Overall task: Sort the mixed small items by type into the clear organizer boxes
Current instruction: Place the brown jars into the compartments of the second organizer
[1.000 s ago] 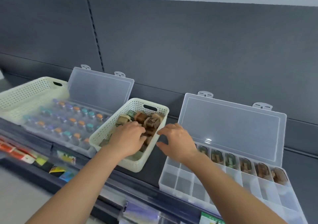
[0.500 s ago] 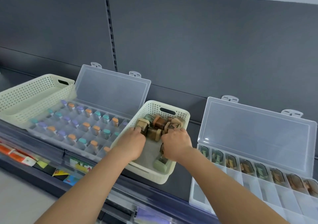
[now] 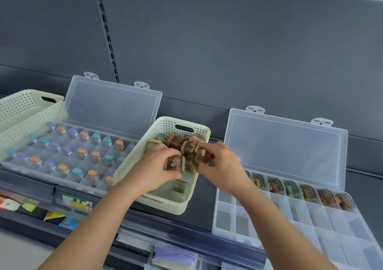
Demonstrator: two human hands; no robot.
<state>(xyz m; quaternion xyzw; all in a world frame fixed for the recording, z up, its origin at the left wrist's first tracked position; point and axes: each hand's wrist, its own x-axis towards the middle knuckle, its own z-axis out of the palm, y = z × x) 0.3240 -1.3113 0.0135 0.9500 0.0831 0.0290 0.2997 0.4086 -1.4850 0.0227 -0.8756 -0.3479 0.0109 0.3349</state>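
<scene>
Left hand (image 3: 154,167) grips brown case (image 3: 173,164) over basket (image 3: 132,163); right hand (image 3: 222,166) pinches second case (image 3: 205,155), it seems. Lift one type only, seat in next free slot of right box (image 3: 227,221).

This looks like a shop. A dark grey back panel (image 3: 228,52) with a slotted upright (image 3: 106,31) stands behind a shelf (image 3: 204,197), and a clear price rail (image 3: 186,235) along the shelf's front edge holds coloured paper labels (image 3: 77,203).
</scene>
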